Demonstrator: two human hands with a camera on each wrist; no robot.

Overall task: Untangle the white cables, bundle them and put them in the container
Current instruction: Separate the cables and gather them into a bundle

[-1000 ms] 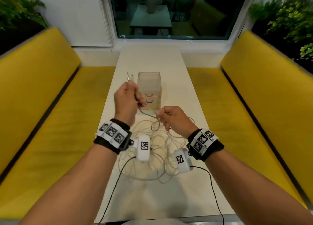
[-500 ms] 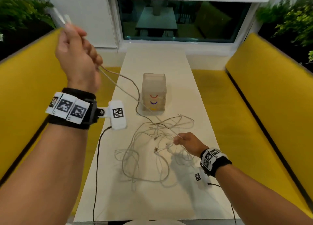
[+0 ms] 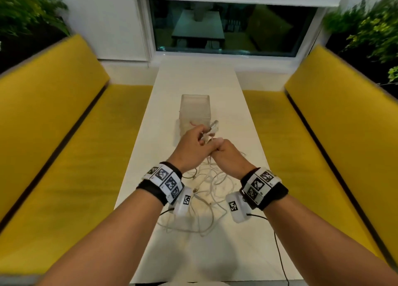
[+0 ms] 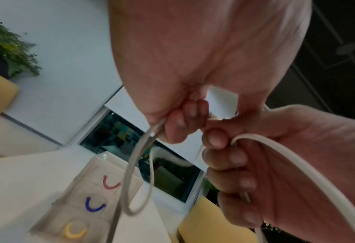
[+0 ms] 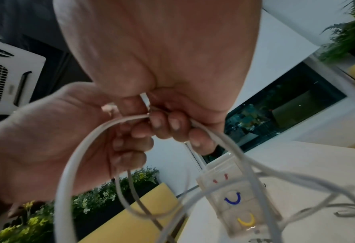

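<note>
A tangle of white cables [image 3: 204,191] lies on the white table [image 3: 200,260] below both wrists. My left hand [image 3: 192,144] grips a white cable [image 4: 139,166] with its plug ends [image 3: 213,127] sticking out past the fingers. My right hand [image 3: 227,154] touches the left one and holds a loop of the same cable [image 5: 79,148] in curled fingers. The clear container [image 3: 195,111] with red, blue and yellow marks [image 4: 94,208] stands upright just beyond the hands.
Yellow benches [image 3: 64,135] run along both sides of the narrow table. A dark window [image 3: 232,27] closes the far end. Plants [image 3: 370,27] stand behind the benches. Black wrist-camera leads [image 3: 280,253] hang over the near table edge.
My left hand came down from high on the left with the cable ends and now meets the right hand in front of the container. The right hand rose from the tangle.
</note>
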